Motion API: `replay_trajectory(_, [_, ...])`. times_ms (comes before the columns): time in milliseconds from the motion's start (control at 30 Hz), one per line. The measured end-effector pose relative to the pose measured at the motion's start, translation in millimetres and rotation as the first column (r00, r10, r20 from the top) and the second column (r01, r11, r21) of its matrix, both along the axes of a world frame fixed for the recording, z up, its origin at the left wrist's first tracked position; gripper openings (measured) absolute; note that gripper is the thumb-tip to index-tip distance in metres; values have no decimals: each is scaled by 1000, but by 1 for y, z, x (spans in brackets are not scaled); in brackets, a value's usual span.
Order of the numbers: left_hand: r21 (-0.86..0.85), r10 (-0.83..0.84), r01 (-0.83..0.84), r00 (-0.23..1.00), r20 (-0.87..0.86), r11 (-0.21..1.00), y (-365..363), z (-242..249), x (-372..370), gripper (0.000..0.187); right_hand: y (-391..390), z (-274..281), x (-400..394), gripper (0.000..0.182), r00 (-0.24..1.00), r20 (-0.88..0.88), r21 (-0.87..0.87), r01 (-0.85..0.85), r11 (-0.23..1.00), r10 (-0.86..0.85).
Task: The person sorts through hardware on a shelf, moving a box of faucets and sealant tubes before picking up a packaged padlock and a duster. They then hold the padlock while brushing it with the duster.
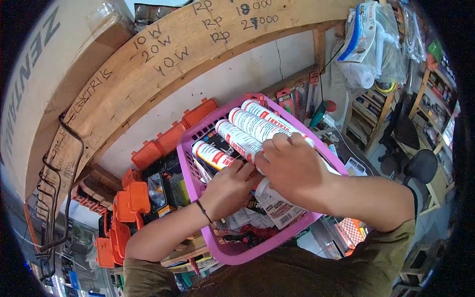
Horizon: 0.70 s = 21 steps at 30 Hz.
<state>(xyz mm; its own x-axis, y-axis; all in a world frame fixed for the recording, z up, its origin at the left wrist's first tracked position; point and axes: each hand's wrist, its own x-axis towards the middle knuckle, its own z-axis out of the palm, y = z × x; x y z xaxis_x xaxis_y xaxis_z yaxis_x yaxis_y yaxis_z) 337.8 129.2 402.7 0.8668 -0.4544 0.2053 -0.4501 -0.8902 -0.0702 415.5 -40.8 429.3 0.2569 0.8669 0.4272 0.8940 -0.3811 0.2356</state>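
Note:
A pink plastic basket [188, 159] sits in front of me, filled with several white sealant tubes [255, 124] with red lettering lying side by side. My left hand [228, 189] rests on the tube nearest me [213, 155], fingers curled over it. My right hand [292, 171] lies over the middle tubes, gripping one. Under the tubes are packaged items and printed cards [277, 210].
Orange plastic cases [132, 203] are stacked left of the basket. A wooden board with handwritten prices [163, 47] arches overhead. Hanging bagged goods [368, 42] and shelves [368, 111] stand at right, with a black chair [420, 166] beyond.

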Motion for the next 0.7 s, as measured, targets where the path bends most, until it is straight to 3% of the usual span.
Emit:
replay_trajectory(33, [62,19,-23,998,54,998,-1,-2,0,41,5,-2,1,30,993,110,-59,50,997,-43])
replay_trajectory(133, [92,13,-34,976,216,995,-1,-15,2,38,12,-8,5,27,995,94,-58,34,998,-29])
replay_trajectory(367, [247,11,-70,973,231,966,3,-17,-10,38,18,-19,-2,22,980,184,-11,73,997,-70])
replay_trajectory(467, [289,-54,-54,934,354,956,8,-10,-9,35,21,-21,-8,28,966,205,-14,163,987,-157])
replay_trajectory(533, [243,-63,-30,929,365,969,12,0,-11,36,19,-18,-13,34,974,146,-110,189,976,-172])
replay_trajectory(600, [146,-38,-11,943,332,989,13,14,-17,40,15,-18,-12,42,974,193,-103,138,985,-116])
replay_trajectory(667, [-48,35,-23,961,275,999,15,24,-24,47,14,-20,-10,42,993,-18,-100,118,988,-120])
replay_trajectory(700, [-46,101,-93,974,202,995,18,31,-27,53,12,-19,-11,45,992,35,-70,125,990,-123])
